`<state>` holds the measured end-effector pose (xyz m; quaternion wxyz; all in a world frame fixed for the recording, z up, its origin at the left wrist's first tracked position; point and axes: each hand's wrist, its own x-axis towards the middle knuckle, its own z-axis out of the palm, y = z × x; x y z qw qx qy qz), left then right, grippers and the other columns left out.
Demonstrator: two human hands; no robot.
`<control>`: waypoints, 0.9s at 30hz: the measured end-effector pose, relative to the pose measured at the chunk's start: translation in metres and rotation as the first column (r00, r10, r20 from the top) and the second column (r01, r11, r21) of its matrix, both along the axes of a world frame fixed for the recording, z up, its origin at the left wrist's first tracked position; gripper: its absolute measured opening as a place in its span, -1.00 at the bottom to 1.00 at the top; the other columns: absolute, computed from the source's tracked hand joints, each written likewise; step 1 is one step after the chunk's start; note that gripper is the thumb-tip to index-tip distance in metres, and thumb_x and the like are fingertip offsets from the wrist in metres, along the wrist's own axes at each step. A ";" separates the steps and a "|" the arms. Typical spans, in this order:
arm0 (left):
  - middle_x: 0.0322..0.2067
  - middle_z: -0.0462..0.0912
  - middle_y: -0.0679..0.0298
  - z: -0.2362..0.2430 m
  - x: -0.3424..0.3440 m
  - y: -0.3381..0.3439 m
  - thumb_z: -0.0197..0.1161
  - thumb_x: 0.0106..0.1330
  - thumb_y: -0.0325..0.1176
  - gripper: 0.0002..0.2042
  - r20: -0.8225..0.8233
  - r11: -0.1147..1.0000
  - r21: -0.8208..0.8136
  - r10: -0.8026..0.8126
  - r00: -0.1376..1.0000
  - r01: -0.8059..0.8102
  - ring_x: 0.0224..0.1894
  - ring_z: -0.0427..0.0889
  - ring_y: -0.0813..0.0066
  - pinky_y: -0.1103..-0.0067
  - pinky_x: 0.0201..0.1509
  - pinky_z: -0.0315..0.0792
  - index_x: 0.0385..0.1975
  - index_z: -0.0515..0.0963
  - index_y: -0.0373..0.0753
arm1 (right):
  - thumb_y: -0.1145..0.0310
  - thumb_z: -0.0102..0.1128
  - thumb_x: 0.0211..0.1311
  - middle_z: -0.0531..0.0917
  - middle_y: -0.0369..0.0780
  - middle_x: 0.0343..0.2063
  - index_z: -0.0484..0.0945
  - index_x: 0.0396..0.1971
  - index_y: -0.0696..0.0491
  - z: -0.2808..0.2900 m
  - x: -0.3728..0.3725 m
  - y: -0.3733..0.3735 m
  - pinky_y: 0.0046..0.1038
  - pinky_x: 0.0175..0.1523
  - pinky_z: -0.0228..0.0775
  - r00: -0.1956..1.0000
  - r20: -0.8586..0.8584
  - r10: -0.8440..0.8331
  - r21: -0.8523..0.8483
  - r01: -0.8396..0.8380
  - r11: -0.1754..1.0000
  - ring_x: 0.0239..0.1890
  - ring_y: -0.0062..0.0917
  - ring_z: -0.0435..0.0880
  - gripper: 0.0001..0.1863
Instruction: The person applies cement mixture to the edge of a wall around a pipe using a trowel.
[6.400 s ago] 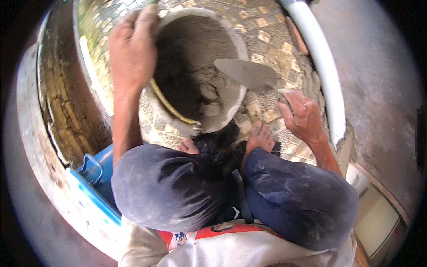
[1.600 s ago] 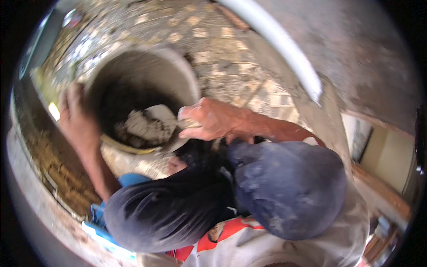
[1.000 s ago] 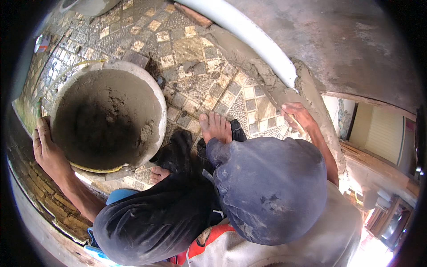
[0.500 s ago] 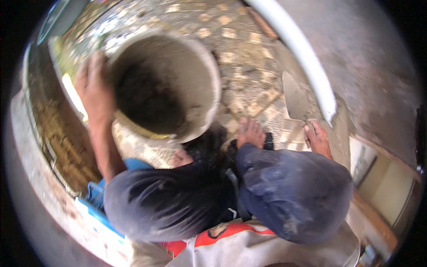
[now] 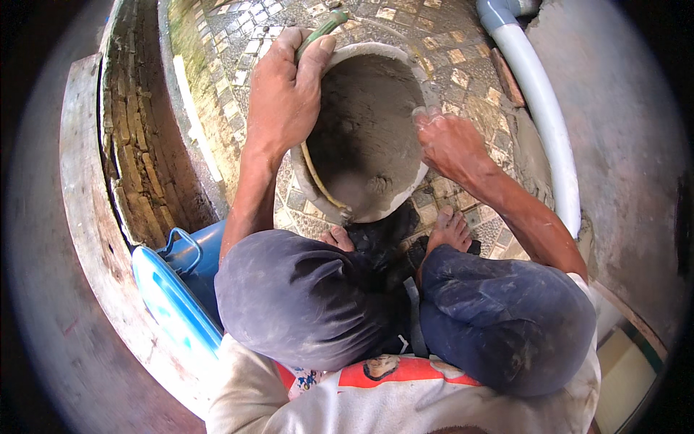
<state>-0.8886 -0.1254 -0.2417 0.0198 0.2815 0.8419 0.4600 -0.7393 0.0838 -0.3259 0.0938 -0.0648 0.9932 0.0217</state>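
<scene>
A round grey bucket stands in front of my bare feet, with grey mortar coating its inside and lying in it. My left hand is closed on the green grip of its handle above the left rim; a yellow strip runs down that side. My right hand is at the bucket's right rim, fingers closed; what they hold is hidden, and the trowel blade cannot be made out.
Patterned mosaic floor surrounds the bucket. A white pipe with a grey elbow runs along the right, beside a reddish strip and wet mortar. At left are crumbling brickwork, a pale ledge and a blue container.
My right hand has moved from low at the right, where the trowel blade showed, to the bucket's rim. The view has turned, so the bucket and my left hand now appear nearer the middle.
</scene>
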 end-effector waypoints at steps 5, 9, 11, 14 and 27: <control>-0.42 0.52 0.44 -0.008 -0.007 -0.019 0.14 0.58 -0.18 -0.70 0.093 0.987 0.157 -0.051 0.994 0.036 -0.33 0.41 0.68 0.67 -0.23 0.33 -0.19 0.61 -0.33 | 0.30 0.15 0.35 0.67 0.08 -0.37 0.52 -0.13 0.29 -0.046 0.008 -0.007 -0.17 -0.43 0.62 0.997 -0.079 -0.008 -0.278 -0.015 0.960 -0.47 -0.08 0.75 -0.69; -0.49 0.55 0.30 -0.012 -0.013 -0.019 0.18 0.53 -0.20 -0.70 0.026 0.988 0.157 -0.010 1.000 0.006 -0.40 0.45 0.55 0.54 -0.28 0.38 -0.20 0.62 -0.38 | 0.27 0.17 0.38 0.64 0.06 -0.43 0.51 -0.14 0.30 -0.046 0.021 -0.018 -0.16 -0.46 0.60 0.994 -0.106 -0.002 -0.319 -0.032 0.947 -0.50 -0.06 0.73 -0.66; -0.49 0.57 0.28 -0.013 -0.012 -0.015 0.19 0.53 -0.20 -0.70 0.038 0.987 0.162 0.014 0.999 -0.020 -0.41 0.46 0.53 0.54 -0.27 0.39 -0.22 0.62 -0.38 | 0.27 0.19 0.38 0.64 0.05 -0.44 0.52 -0.15 0.29 -0.044 0.027 -0.019 -0.16 -0.46 0.61 0.994 -0.105 0.000 -0.326 -0.034 0.945 -0.51 -0.07 0.72 -0.67; -0.50 0.58 0.25 -0.010 -0.007 -0.012 0.19 0.52 -0.20 -0.69 0.035 0.980 0.187 0.054 0.998 -0.060 -0.40 0.47 0.51 0.52 -0.26 0.39 -0.24 0.62 -0.39 | 0.34 0.18 0.29 0.65 0.06 -0.41 0.53 -0.13 0.30 -0.043 0.034 -0.020 -0.19 -0.43 0.63 0.997 -0.081 0.009 -0.335 -0.035 0.941 -0.47 -0.10 0.74 -0.68; -0.49 0.55 0.32 -0.012 0.006 -0.014 0.19 0.53 -0.18 -0.70 0.086 0.980 0.195 0.012 0.996 -0.028 -0.38 0.45 0.59 0.57 -0.26 0.36 -0.27 0.60 -0.35 | 0.47 0.06 0.26 0.68 -0.03 -0.36 0.59 -0.21 0.21 0.020 0.037 0.001 -0.28 -0.40 0.62 0.996 -0.083 -0.019 -0.112 0.010 0.994 -0.42 -0.27 0.75 -0.81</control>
